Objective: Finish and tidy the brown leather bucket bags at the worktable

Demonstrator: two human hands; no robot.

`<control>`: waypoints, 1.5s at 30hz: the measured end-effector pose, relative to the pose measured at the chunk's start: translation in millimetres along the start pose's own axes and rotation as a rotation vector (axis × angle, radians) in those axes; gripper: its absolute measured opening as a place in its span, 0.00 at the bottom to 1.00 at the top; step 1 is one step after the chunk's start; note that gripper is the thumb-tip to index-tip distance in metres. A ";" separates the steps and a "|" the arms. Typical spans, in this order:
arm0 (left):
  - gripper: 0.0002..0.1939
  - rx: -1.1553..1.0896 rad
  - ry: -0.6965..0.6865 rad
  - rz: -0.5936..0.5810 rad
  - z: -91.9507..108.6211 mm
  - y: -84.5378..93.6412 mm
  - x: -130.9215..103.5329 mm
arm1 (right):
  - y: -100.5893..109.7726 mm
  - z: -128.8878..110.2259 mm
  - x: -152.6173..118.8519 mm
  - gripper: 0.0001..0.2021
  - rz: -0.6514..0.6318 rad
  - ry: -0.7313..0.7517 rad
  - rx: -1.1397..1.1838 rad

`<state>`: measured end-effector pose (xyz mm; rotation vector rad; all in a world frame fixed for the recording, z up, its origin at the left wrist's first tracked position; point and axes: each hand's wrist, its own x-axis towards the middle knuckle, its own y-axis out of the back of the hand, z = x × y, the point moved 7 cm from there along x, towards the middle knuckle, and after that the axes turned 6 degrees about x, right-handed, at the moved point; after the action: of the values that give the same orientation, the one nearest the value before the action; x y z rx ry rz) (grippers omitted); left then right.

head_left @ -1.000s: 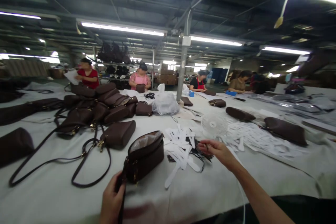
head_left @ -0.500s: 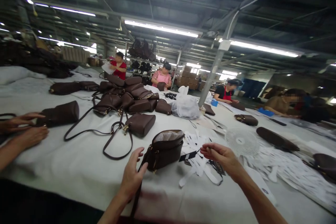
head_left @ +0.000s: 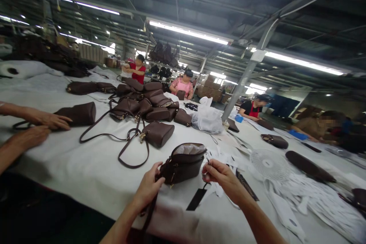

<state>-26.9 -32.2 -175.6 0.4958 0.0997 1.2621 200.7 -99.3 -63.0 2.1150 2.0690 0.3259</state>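
Observation:
A dark brown handbag (head_left: 184, 169) stands on the white-covered table with its top unzipped, showing pale filling inside. My left hand (head_left: 150, 185) grips its left end, thumb on the near side, where the strap (head_left: 150, 213) runs down over the table edge. Beside the bag's right end, the fingers of my right hand (head_left: 219, 175) are pinched on a thin black cord. From that cord dangles a black hang tag (head_left: 196, 199), just above the tabletop. White strips (head_left: 217, 190) and another dark tag (head_left: 246, 186) lie behind and beside my right hand.
A heap of brown handbags (head_left: 143, 103) and a single bag (head_left: 158, 134) with a looped strap lie ahead. At the left, a co-worker's hands (head_left: 42, 122) rest by another bag (head_left: 78, 114). A white fan (head_left: 267, 164) and a clear plastic bag (head_left: 208, 118) are to the right.
My left hand has closed onto the bag's end. My right hand has moved left to the bag, bringing the hang tag lower and nearer. The co-worker's hand has reached over their bag.

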 end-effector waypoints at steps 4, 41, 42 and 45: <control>0.20 0.113 -0.061 0.059 9.8 33.0 2.5 | -4.7 -1.1 4.4 0.18 0.002 0.036 -0.204; 0.17 -0.302 0.013 0.241 9.2 -12.9 32.1 | -142.3 -64.6 87.7 0.11 -0.427 0.410 -1.575; 0.17 -0.356 0.039 0.239 8.2 -13.1 32.8 | -144.4 -65.6 88.3 0.11 -0.442 0.412 -1.581; 0.14 -0.505 0.085 0.234 6.2 -12.3 33.1 | -151.6 -64.7 91.7 0.10 -0.485 0.413 -1.585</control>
<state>-3.6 -5.9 -168.6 0.0166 -0.2090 1.4762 38.8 -5.8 -37.6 0.5926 1.3508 1.6534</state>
